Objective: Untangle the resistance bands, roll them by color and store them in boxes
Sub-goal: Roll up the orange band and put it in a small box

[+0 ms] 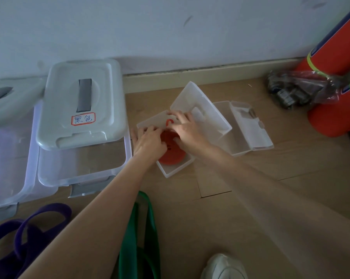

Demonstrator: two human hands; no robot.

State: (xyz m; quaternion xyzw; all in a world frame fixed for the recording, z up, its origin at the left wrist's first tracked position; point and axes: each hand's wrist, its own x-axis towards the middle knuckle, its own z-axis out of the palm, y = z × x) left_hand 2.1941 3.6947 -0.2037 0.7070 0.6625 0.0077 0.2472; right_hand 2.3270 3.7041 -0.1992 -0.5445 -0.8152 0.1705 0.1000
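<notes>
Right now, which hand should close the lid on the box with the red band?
Probably the right hand. Its fingers already reach up by the raised lid, while the left hand presses on the rolled red band inside the small box.

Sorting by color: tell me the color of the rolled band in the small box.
Orange-red rolled band, seen in the head view.

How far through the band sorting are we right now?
Done: the orange band looks rolled and sits in a small clear box. In hand: the left hand and right hand press on that roll. Left: the purple band and green band lie loose on the floor, unrolled and unboxed.
</notes>
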